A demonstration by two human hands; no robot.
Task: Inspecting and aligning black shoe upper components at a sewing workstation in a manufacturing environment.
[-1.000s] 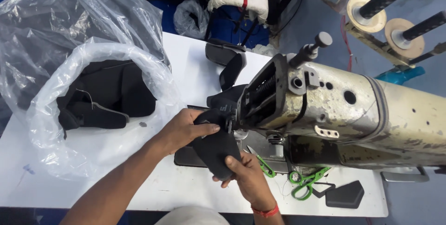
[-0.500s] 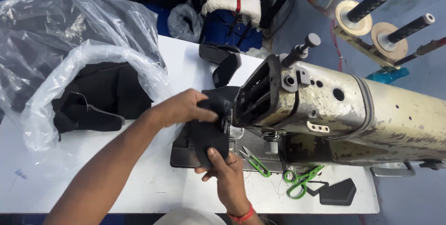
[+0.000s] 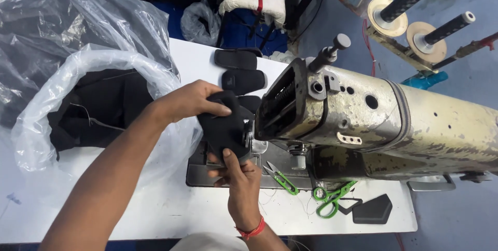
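My left hand (image 3: 191, 100) grips the upper edge of a black padded fabric piece (image 3: 224, 129) and presses it against the needle end of a worn cream sewing machine (image 3: 363, 113). From below, my right hand (image 3: 236, 170) pinches the same piece at its lower edge, over the grey metal bed plate (image 3: 199, 170). The needle itself is hidden behind the fabric.
A clear plastic bag (image 3: 78, 59) holding black fabric lies at the left of the white table (image 3: 129, 209). More black pieces (image 3: 239, 69) are stacked behind the machine head. Green thread snips (image 3: 280, 178), green-handled scissors (image 3: 329, 199) and another black piece (image 3: 372, 210) lie in front. Thread stand spools (image 3: 410, 12) stand at the back right.
My view has shifted. Both hands have kept hold of the black piece and turned it at the needle end; my left hand now curls over its top.
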